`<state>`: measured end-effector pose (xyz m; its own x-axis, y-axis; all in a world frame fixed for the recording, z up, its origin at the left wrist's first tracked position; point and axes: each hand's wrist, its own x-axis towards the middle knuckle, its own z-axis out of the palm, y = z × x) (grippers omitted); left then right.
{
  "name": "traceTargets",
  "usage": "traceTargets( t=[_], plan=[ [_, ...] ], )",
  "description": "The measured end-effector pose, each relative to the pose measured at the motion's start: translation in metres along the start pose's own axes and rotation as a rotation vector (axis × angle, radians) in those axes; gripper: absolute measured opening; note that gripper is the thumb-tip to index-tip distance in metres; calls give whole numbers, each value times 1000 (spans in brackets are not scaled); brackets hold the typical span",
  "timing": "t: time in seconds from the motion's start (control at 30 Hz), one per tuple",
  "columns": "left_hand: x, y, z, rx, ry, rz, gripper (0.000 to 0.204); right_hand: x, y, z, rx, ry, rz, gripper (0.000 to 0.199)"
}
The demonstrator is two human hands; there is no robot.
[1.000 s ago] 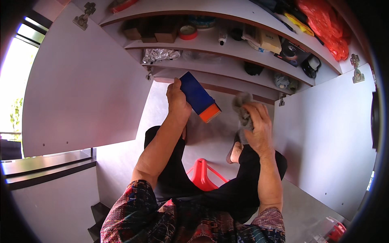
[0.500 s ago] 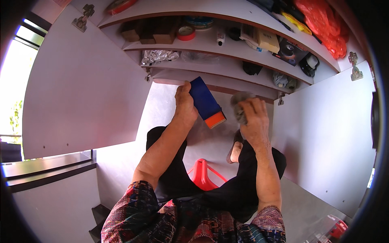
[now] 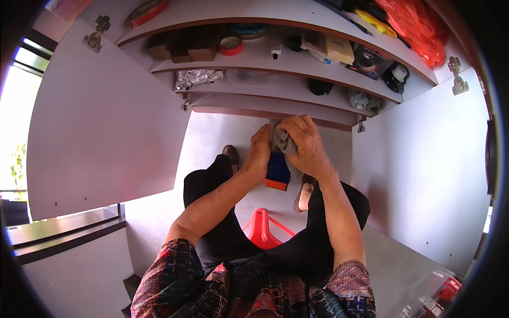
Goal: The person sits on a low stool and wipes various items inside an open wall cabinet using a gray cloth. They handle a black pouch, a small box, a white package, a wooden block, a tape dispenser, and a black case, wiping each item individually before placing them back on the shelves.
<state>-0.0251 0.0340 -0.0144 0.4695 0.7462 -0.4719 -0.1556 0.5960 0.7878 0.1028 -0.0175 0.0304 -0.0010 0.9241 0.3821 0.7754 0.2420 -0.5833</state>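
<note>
My left hand (image 3: pixel 260 148) grips a dark blue box (image 3: pixel 278 168) with an orange end by its left side, above the floor between my knees. Bunched in my right hand (image 3: pixel 307 143) is a grey-brown cloth (image 3: pixel 285 141), pressed against the upper part of the box. The cloth and my right hand hide much of the box's far half. A loose fold of cloth hangs along the box's right side. Both hands are closed, close together, just in front of the cabinet's lowest shelf.
An open cabinet spans the far side, its white left door (image 3: pixel 106 122) and right door (image 3: pixel 419 169) swung out. Its shelves hold brown boxes (image 3: pixel 201 49), red tape (image 3: pixel 230 45), crumpled foil (image 3: pixel 199 78) and a red plastic bag (image 3: pixel 411 29). A red stool (image 3: pixel 261 230) shows between my legs.
My right hand has brought the cloth leftward onto the box. The box has turned more upright in view and moved slightly right and nearer me with my left hand.
</note>
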Motion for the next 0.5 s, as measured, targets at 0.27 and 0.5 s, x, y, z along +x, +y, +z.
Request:
traceTargets(
  t=[0.27, 0.5],
  plan=[
    [-13, 20, -4, 172, -150, 197, 37, 0, 27, -24, 438, -136, 566, 42],
    [15, 28, -20, -449, -210, -115, 49, -12, -3, -22, 1042, 103, 742, 45]
  ],
)
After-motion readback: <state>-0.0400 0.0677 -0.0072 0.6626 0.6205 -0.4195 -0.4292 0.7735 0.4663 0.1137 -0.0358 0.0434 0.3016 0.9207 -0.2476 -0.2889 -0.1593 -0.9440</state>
